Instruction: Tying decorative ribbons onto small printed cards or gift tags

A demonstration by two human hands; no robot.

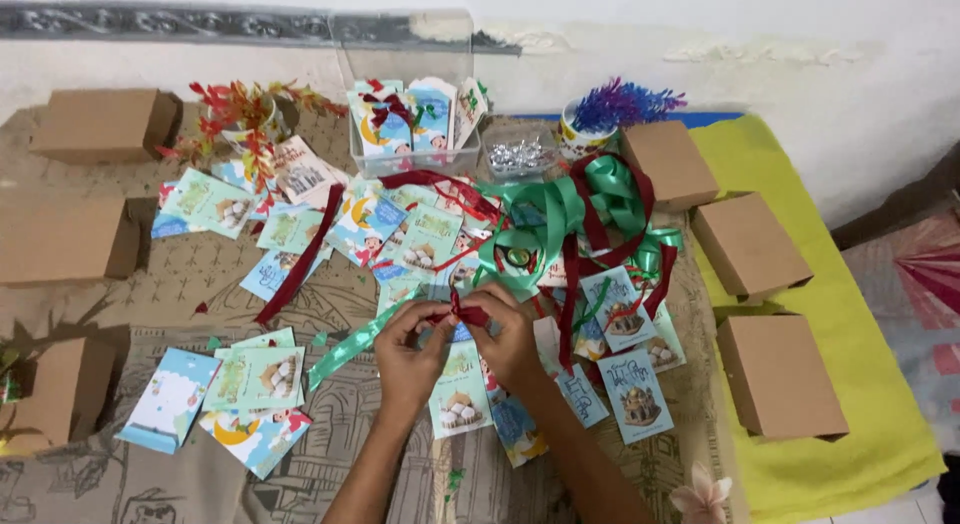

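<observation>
My left hand (412, 346) and my right hand (510, 336) meet at the middle of the table, both pinching a small dark red ribbon bow (466, 313). The bow sits at the top of a pale card (458, 389) with a printed picture, which hangs below my fingers. A tangle of green and dark red ribbon (575, 219) lies just beyond my hands. Several printed cards (255, 379) are scattered to the left and right of my hands.
A clear plastic box (412, 134) with finished cards stands at the back centre, next to a small tub of silver bits (516, 156). Brown cardboard boxes (778, 376) line the right side on a yellow cloth (850, 314), and others (65, 239) line the left. Two cups of coloured sprigs (610, 114) stand at the back.
</observation>
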